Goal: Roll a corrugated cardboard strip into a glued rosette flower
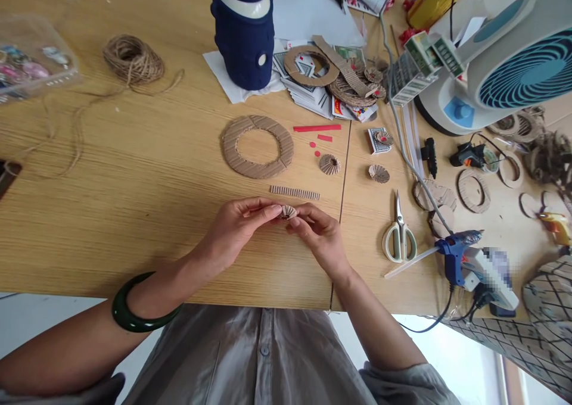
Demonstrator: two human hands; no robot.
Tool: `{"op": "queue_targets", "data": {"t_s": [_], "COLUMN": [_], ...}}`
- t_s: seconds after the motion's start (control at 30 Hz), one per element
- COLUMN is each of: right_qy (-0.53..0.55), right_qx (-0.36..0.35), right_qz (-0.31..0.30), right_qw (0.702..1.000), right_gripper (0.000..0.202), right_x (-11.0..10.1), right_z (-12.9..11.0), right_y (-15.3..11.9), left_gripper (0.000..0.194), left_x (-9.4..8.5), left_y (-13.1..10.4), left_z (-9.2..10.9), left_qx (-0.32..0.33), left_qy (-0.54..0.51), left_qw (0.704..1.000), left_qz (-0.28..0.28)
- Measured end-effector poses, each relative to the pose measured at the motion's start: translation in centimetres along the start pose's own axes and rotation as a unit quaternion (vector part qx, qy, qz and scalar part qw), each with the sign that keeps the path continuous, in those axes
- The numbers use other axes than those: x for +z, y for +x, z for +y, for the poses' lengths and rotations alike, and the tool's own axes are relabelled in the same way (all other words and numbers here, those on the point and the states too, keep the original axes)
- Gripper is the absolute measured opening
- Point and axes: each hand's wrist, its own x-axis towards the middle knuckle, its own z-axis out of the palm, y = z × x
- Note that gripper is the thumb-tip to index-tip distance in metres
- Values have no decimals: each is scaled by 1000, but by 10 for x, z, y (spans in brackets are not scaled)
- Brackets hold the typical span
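Note:
Between my fingertips is a small pleated cardboard rosette [289,212], pinched by my left hand [243,223] on one side and my right hand [318,232] on the other. Just beyond my fingers lies a corrugated cardboard strip [295,192]. Farther out sits a flat cardboard ring [232,146]. Two more pleated rosettes, one at the near side [330,164] and one further right [379,173], rest on the table. Red paper strips [317,128] and two small red dots lie near them. My fingers partly cover the held rosette.
White-handled scissors [399,241] and a blue glue gun [456,253] lie on the right. A fan [473,65] stands behind them, its grey cable crossing the table. A dark blue bottle [243,41] stands at the back, with a twine coil [134,59] to its left.

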Motion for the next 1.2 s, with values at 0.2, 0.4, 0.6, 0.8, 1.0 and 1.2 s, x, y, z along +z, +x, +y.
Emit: {"op": "queue_targets", "data": {"t_s": [0.2, 0.4, 0.6, 0.8, 1.0, 1.2], "right_qy": [29, -12, 49, 2, -44, 219], "right_qx": [-1, -10, 50, 98, 49, 51], "right_qz": [30, 26, 3, 24, 158, 73], "right_qw": [999, 1000, 998, 995, 985, 972], "right_gripper": [24, 27, 30, 39, 59, 71], "right_x": [5, 6, 7, -14, -52, -58], "right_z": [-1, -4, -3, -10, -30, -40], "right_y": [2, 2, -2, 7, 7, -10], "left_gripper": [19, 18, 13, 27, 34, 37], "left_x": [6, 3, 3, 9, 9, 0], "left_y": [-1, 0, 1, 4, 5, 5], "left_z": [6, 4, 4, 2, 1, 0], "left_qx": [-22, 1, 7, -36, -82, -79], "left_qy": [-44, 37, 6, -84, -176, -181], "left_qw": [999, 999, 1000, 996, 981, 980], "left_qz": [-17, 21, 6, 11, 27, 2]}}
